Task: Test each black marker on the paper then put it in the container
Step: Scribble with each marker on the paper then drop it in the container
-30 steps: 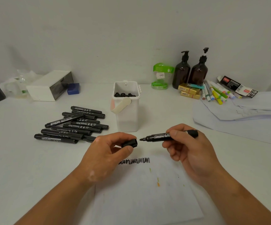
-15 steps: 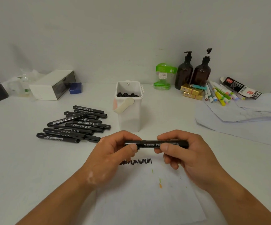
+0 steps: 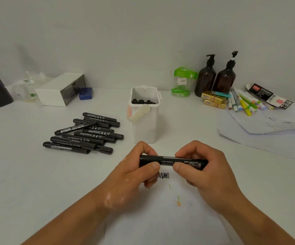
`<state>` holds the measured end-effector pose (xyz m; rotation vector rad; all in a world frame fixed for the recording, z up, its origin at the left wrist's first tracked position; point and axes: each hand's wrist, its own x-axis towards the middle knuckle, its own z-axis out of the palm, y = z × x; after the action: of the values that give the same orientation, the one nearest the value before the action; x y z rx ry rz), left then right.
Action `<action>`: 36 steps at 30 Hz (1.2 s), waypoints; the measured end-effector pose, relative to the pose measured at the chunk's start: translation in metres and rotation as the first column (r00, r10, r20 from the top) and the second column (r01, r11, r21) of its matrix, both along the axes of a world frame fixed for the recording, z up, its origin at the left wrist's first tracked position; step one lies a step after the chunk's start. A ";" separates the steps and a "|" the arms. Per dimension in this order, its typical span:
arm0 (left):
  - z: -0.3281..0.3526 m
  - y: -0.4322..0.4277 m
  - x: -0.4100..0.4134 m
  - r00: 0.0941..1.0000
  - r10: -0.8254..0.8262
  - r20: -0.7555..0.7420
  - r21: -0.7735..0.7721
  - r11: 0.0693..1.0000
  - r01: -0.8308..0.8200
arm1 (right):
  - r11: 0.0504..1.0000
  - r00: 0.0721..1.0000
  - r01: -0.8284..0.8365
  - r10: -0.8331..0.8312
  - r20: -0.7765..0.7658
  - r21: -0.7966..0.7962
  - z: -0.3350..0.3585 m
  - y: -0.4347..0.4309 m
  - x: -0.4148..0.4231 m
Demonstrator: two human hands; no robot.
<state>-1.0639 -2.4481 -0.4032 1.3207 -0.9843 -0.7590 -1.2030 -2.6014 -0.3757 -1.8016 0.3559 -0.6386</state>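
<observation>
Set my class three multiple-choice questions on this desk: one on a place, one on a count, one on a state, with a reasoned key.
1. Where is the pile of loose markers? A left of the white container B right of it C inside it
2. How many brown pump bottles are there? A one B two C four
3. The marker in the left hand and right hand is: A uncapped B capped C broken
Key: 1 A, the pile lies to the container's left; 2 B, two stand together; 3 B, no bare tip shows.
</observation>
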 end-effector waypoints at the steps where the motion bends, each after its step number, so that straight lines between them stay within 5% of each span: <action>1: 0.000 0.000 -0.001 1.000 -0.005 -0.003 -0.007 1.000 0.005 | 1.000 1.000 0.012 -0.012 0.003 -0.009 0.000 0.000 0.000; 13: 0.010 0.001 -0.010 1.000 -0.021 0.003 -0.016 1.000 0.021 | 0.998 0.999 0.047 -0.047 0.008 -0.039 0.003 -0.001 -0.001; 23: 0.018 0.007 0.004 0.989 0.148 0.027 -0.153 0.978 -0.142 | 0.981 0.994 -0.108 0.102 0.045 0.160 0.000 0.005 0.002; 29: 0.013 0.003 0.005 0.986 0.127 -0.105 -0.194 0.970 -0.146 | 0.991 0.993 -0.116 0.114 0.026 0.074 0.000 0.004 0.002; 32: 0.015 0.002 0.004 0.987 0.163 -0.016 -0.138 0.977 -0.163 | 0.975 0.980 -0.198 0.200 -0.017 0.104 -0.004 0.010 0.003; 36: 0.016 0.002 0.002 0.986 0.162 0.034 -0.075 0.984 -0.159 | 0.982 0.984 -0.166 0.159 -0.086 -0.089 -0.008 0.013 0.006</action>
<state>-1.0619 -2.4456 -0.3869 1.3398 -0.9162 -0.5711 -1.1973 -2.5885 -0.3834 -1.9287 0.2306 -0.4782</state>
